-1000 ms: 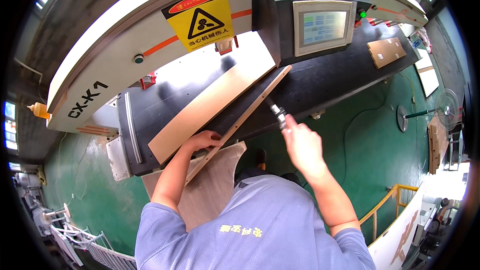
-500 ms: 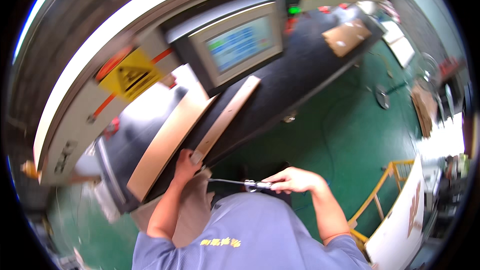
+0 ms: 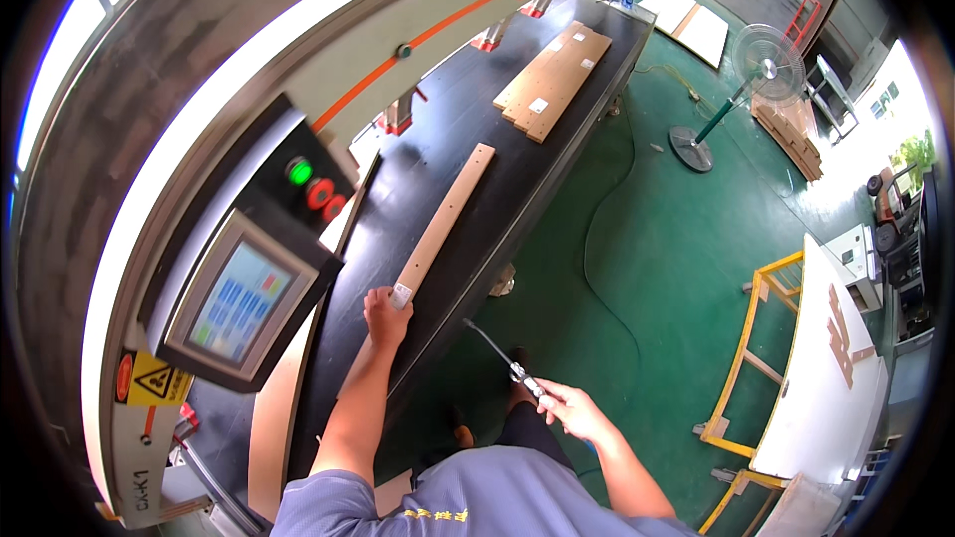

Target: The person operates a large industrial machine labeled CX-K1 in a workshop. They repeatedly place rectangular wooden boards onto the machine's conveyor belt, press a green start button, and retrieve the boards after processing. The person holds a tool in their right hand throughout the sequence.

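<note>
My left hand (image 3: 384,313) rests on the near end of a long narrow wooden board (image 3: 445,225) that lies lengthwise on a black conveyor belt (image 3: 477,119). A small white label sits on the board right by my fingers. My right hand (image 3: 575,410) is held away from the belt, over the green floor, closed around the handle of a thin metal tool (image 3: 502,359) whose tip points up toward the belt edge.
Farther along the belt lies a stack of wooden panels (image 3: 554,80). A control box with a touch screen (image 3: 239,300) and coloured buttons hangs at my left. A standing fan (image 3: 741,80), a yellow frame cart (image 3: 761,358) and a white table with wood pieces (image 3: 831,378) stand on the green floor.
The view has swung right along the machine. The narrow board now lies flat on the belt under my left hand. My right hand with the tool has dropped away from the belt.
</note>
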`<move>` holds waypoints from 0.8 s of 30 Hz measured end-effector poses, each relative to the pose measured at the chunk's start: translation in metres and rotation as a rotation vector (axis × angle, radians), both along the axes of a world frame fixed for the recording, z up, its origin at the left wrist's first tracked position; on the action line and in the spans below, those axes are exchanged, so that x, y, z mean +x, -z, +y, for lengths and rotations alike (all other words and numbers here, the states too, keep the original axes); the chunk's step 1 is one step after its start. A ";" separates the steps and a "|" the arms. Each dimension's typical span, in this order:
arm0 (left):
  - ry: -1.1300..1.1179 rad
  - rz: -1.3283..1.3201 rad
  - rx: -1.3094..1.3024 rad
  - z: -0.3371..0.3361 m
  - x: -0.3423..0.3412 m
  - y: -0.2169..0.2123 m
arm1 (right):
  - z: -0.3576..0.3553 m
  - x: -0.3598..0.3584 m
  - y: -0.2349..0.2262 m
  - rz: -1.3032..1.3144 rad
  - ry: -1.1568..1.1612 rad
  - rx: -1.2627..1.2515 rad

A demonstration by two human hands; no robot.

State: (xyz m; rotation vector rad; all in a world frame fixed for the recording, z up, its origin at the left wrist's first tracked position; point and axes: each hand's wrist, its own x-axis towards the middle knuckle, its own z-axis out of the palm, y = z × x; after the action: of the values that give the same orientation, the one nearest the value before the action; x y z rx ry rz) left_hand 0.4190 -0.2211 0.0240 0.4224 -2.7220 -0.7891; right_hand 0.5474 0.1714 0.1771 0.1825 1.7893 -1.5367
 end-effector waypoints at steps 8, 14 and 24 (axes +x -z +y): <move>0.392 0.006 -0.164 0.165 -0.204 -0.024 | 0.084 -0.016 0.042 -0.146 0.375 -0.071; 0.500 -0.125 -0.324 0.282 -0.389 -0.008 | 0.126 -0.006 0.062 -0.054 0.528 -0.104; 0.350 -0.331 -0.302 0.229 -0.220 -0.054 | 0.109 -0.028 0.056 -0.159 0.433 -0.081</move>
State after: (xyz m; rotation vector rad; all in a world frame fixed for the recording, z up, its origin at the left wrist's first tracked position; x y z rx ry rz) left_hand 0.1991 0.0074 0.0778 0.0060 -3.2112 -0.3942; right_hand 0.5194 0.2799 0.1214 0.6695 1.6264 -1.8307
